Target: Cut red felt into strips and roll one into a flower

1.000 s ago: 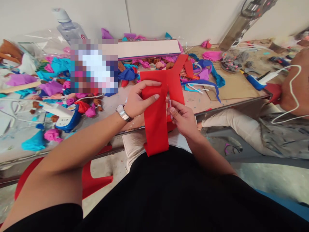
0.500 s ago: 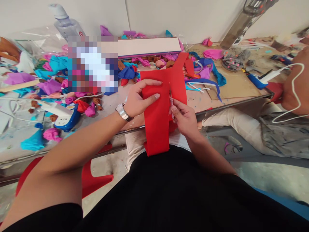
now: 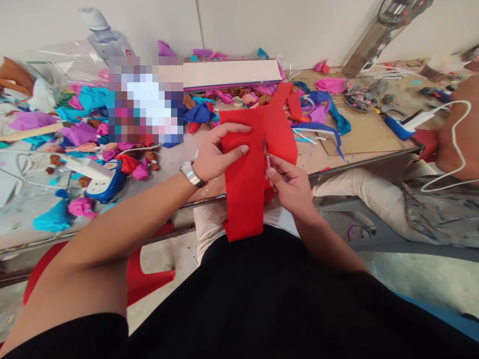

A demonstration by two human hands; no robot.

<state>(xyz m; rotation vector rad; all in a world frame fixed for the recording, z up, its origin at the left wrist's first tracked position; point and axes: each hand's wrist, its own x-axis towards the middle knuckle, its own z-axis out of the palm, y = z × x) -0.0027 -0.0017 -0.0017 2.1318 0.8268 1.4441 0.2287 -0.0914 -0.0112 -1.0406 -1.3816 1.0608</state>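
A long red cloth (image 3: 243,189) hangs over the table's front edge and reaches down to my lap. My left hand (image 3: 215,154), with a metal watch at its wrist, rests on the cloth's left side. Its thumb and forefinger are stretched out and apart on top of the cloth; the other fingers are mostly hidden. My right hand (image 3: 290,182) is closed on a small pair of scissors (image 3: 268,158), whose handles are largely covered by the fingers. The blades point away from me at a slit in the cloth, and the right flap (image 3: 280,132) spreads to the right.
Scattered cloth pieces (image 3: 52,215) in several colours cover the table's left and back. A blue-and-white power strip (image 3: 107,184) stands at left, a long pale box (image 3: 232,74) at the back, a bottle (image 3: 107,40) behind. At right are cardboard (image 3: 352,134) and another person's arm (image 3: 454,134).
The scissors and my right hand have shifted slightly right and toward me. The cloth's right flap has swung further outward. My left hand stays on the cloth.
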